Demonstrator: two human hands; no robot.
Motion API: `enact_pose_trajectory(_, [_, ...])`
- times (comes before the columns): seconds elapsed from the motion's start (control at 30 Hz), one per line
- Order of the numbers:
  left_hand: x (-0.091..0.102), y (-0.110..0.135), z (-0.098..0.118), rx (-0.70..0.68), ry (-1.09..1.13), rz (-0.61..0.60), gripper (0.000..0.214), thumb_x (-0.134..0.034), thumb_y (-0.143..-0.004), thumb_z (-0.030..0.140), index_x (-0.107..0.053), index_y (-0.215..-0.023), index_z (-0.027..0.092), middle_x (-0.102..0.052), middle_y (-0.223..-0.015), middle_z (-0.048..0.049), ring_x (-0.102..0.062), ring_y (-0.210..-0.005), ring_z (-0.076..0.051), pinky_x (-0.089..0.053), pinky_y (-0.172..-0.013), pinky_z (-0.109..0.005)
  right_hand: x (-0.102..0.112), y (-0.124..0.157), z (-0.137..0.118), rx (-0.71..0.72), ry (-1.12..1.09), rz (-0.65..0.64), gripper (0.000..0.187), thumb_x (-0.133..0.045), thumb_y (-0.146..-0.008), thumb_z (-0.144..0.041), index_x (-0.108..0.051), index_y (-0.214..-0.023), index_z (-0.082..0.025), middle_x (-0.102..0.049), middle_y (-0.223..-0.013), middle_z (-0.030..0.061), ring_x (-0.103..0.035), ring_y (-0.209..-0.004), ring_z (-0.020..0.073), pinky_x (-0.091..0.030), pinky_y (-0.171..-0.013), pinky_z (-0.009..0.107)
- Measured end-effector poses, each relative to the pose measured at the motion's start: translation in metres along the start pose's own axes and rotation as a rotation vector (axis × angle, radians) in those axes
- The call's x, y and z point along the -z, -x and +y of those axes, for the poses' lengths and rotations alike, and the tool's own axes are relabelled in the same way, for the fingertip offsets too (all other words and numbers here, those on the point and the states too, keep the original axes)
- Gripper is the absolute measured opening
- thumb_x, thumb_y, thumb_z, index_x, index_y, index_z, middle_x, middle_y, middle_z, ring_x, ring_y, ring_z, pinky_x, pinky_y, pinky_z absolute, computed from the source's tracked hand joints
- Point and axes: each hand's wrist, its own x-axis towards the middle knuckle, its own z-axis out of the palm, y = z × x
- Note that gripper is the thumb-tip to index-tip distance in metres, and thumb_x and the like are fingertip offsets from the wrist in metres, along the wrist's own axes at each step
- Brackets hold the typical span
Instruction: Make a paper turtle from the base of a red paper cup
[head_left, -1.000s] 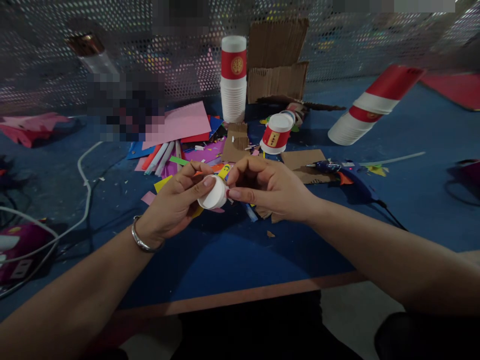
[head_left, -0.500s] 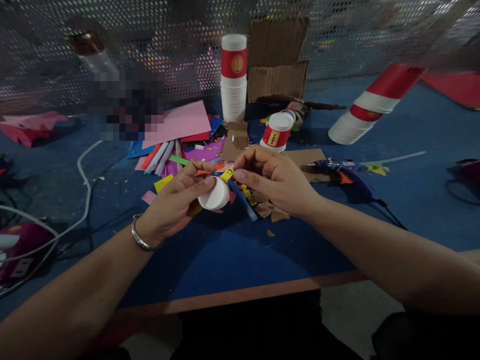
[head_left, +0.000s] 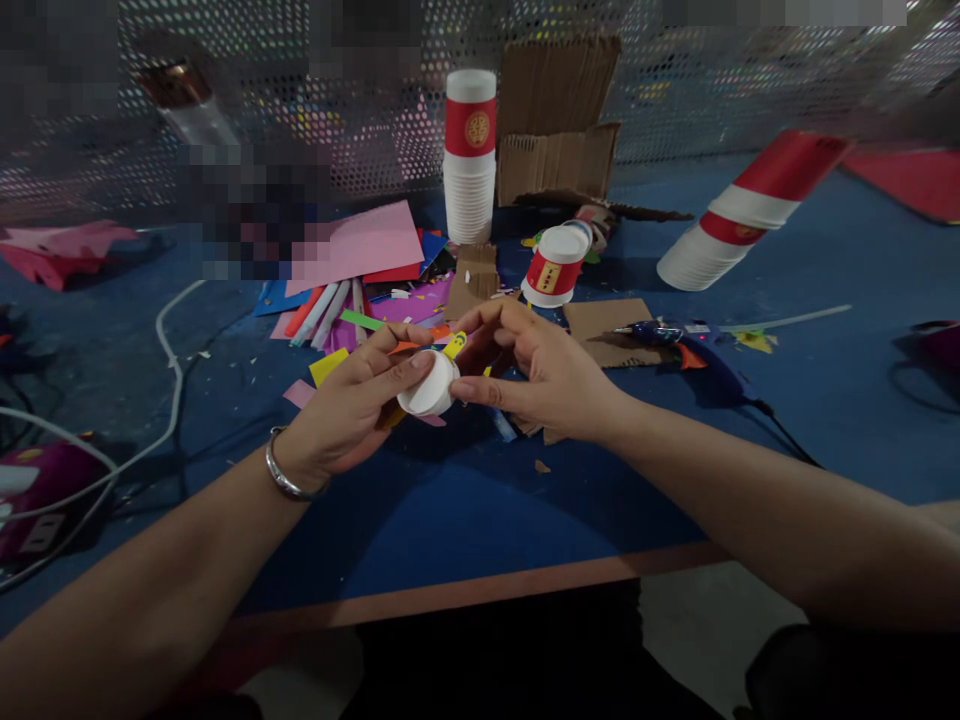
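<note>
My left hand [head_left: 352, 400], a silver bracelet on its wrist, grips a white paper cup [head_left: 429, 385] whose round white end faces up toward me. A yellow paper strip [head_left: 455, 346] with a small dark drawn face sticks up from the cup's far edge. My right hand [head_left: 547, 370] is curled at the cup's right side, thumb tip against its edge and fingers bent behind. Under the hands lie paper scraps, a blue strip [head_left: 502, 425] and torn cardboard bits [head_left: 541, 466], partly hidden.
Behind stand a tall cup stack [head_left: 470, 190], a red-and-white cup [head_left: 555, 268] and folded cardboard [head_left: 559, 120]. To the right, a glue gun [head_left: 705, 360] rests on cardboard, before a leaning cup stack [head_left: 739, 225]. Coloured paper [head_left: 360, 245] and a white cable [head_left: 174, 380] lie left.
My right hand has shifted from the yellow strip's tip down to the cup's right edge, its thumb now lower. The pink tab there is now covered. My left hand barely moves.
</note>
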Motion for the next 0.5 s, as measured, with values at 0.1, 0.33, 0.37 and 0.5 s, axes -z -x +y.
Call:
enact_pose_trajectory(0.1, [0.0014,-0.0004,-0.0010,-0.022,0.003,-0.025,0.047,-0.101,-0.080,0.035,-0.066,-0.109,0.023,-0.070,-0.076,0.0039,-0.072,-0.065,-0.015,-0.063,-0.051,-0.020,0.0001,0.0003,-0.0002,-0.008,-0.024,-0.015,0.060,-0.092,-0.087,-0.047,-0.053,-0.124,-0.021,-0.075,-0.107,0.0043,-0.073,-0.096,0.0174,-0.055,-0.078,0.032])
enact_pose_trajectory(0.33, [0.0046,-0.0008,-0.0021,-0.056,-0.050,-0.023,0.045,-0.099,-0.084,0.034,-0.065,-0.112,0.024,-0.078,-0.083,0.0001,-0.076,-0.066,-0.016,-0.060,-0.058,-0.022,-0.0001,0.0012,-0.0009,-0.049,-0.173,-0.044,0.060,-0.090,-0.090,-0.050,-0.052,-0.128,-0.021,-0.074,-0.106,0.0032,-0.074,-0.097,0.0170,-0.058,-0.083,0.031])
enact_pose_trajectory(0.37, [0.0042,-0.0005,-0.0026,-0.065,-0.072,-0.019,0.045,-0.099,-0.084,0.035,-0.066,-0.112,0.025,-0.079,-0.084,-0.0001,-0.077,-0.066,-0.017,-0.059,-0.058,-0.022,-0.0002,0.0012,-0.0009,-0.056,-0.170,-0.049,0.061,-0.090,-0.091,-0.050,-0.052,-0.129,-0.021,-0.074,-0.105,0.0033,-0.074,-0.097,0.0173,-0.058,-0.082,0.031])
enact_pose_trajectory(0.5, [0.0002,0.0018,-0.0028,-0.089,-0.109,0.007,0.043,-0.100,-0.082,0.037,-0.070,-0.111,0.024,-0.079,-0.083,0.0002,-0.074,-0.066,-0.014,-0.056,-0.058,-0.019,0.0000,0.0009,-0.0008,-0.061,-0.148,-0.046,0.061,-0.091,-0.089,-0.044,-0.053,-0.130,-0.019,-0.071,-0.100,0.0015,-0.072,-0.092,0.0164,-0.057,-0.080,0.030])
